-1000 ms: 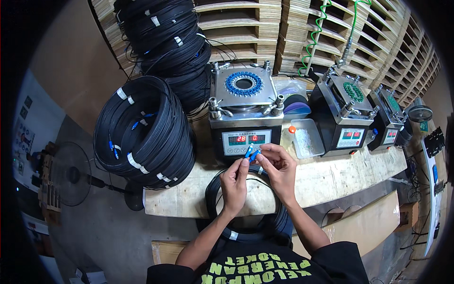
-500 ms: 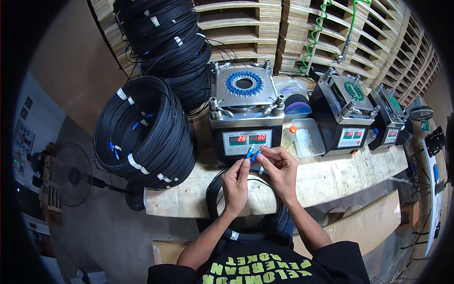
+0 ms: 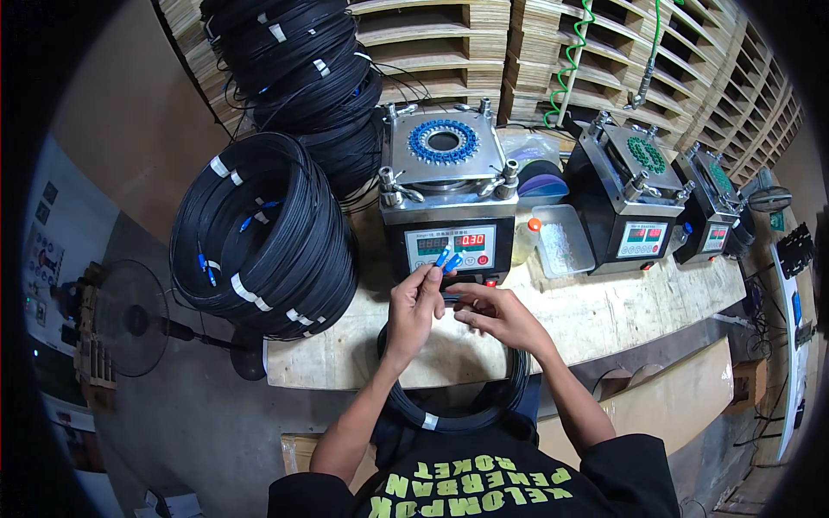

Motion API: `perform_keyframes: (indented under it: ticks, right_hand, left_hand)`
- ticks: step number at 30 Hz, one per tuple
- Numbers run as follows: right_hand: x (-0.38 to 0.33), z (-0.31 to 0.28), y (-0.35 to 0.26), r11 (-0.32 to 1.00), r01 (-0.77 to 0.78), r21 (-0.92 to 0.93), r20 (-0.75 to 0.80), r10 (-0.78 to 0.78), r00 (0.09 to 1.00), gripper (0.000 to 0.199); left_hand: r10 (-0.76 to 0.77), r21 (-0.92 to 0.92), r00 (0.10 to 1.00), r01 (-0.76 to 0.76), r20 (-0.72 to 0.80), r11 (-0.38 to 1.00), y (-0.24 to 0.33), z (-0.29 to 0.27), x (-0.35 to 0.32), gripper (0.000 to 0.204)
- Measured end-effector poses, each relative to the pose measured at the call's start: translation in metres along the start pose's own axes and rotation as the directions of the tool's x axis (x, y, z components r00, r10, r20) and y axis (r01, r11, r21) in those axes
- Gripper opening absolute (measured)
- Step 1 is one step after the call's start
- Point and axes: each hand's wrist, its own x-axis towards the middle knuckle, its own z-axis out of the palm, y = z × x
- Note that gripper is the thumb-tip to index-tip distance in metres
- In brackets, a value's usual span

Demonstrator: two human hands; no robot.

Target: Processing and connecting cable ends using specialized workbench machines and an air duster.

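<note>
- Up top, the tall stack of black cable coils (image 3: pixel 294 95) runs out past the upper edge, and the dark fisheye rim swallows the corners.
- The connectors' lower ends vanish behind the fingers, and the far arc of the black cable ring (image 3: pixel 432 420) is partly masked by the hands.
- Left hand (image 3: pixel 414 309) now: thumb and forefinger pinched tight on two blue connectors (image 3: pixel 449 261), pale tips up, right before the nearest machine's front panel (image 3: pixel 452 249).
- Right hand (image 3: pixel 496 312), just beside it: fingers loosely bent, thumb close under them; whether something thin sits in there, I can't tell.
- The cable ring straddles the front edge of the pale wooden table (image 3: pixel 648 298), below the hands.
- On the table, a big coil bundle (image 3: pixel 302 242) at left, the nearest machine (image 3: pixel 445 211) at centre carrying a ring of blue pieces (image 3: pixel 444 142), a clear tray (image 3: pixel 570 273) at its right, then two green-topped machines (image 3: pixel 639 198) beyond.
- Behind, stacked wooden pallets (image 3: pixel 423 39); at far left, a standing fan (image 3: pixel 136 319).
</note>
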Motion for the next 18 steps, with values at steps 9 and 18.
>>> perform_keyframes:
  ticks: [9,18]
  right_hand:
    - [-0.007,-0.055,0.057,0.996,0.045,-0.073,-0.333,-0.066,0.941,0.024]
    - [-0.021,-0.048,0.12,0.925,-0.114,-0.362,-0.467,-0.074,0.881,0.012]
  left_hand:
    - [0.351,0.651,0.932,-0.21,-0.093,0.729,-0.014,-0.068,0.007,0.028]
    - [0.041,0.689,0.999,-0.051,0.031,0.723,-0.068,-0.099,-0.011,0.01]
